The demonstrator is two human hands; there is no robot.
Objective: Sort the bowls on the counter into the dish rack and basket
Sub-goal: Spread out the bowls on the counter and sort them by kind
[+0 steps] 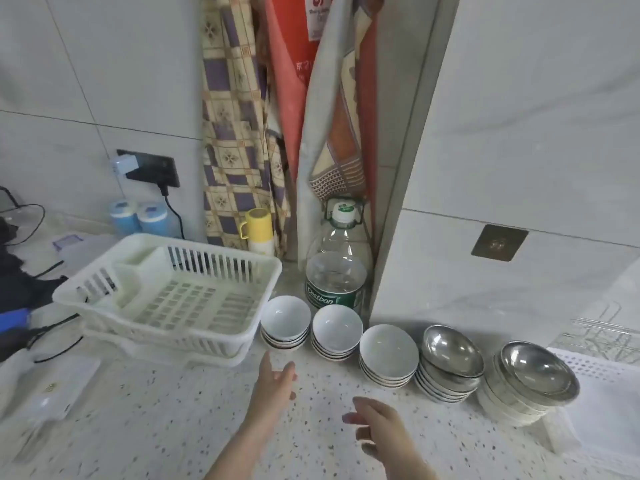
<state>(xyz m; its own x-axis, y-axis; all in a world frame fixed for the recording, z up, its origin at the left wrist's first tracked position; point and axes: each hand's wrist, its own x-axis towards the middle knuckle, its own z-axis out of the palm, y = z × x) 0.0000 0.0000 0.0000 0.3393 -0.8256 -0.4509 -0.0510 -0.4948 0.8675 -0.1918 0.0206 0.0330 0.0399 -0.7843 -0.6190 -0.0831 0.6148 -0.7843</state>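
Note:
A row of bowl stacks stands on the speckled counter (173,427). Three stacks of white bowls come first: one (285,322) beside the rack, one (337,331) in the middle, one (388,355) to the right. Two stacks topped by steel bowls follow, one (452,362) and one (535,379) at the far right. The white plastic dish rack (166,299) holds nothing. A white perforated basket (602,403) lies at the right edge. My left hand (275,382) is open, just below the leftmost white stack. My right hand (375,431) is open, nearer me.
A large water bottle (337,268) stands behind the white bowls. A yellow cup (258,233) and two blue containers (138,216) sit at the back. Cables and dark items (20,282) crowd the left. Clear plastic boxes (52,389) lie at the front left.

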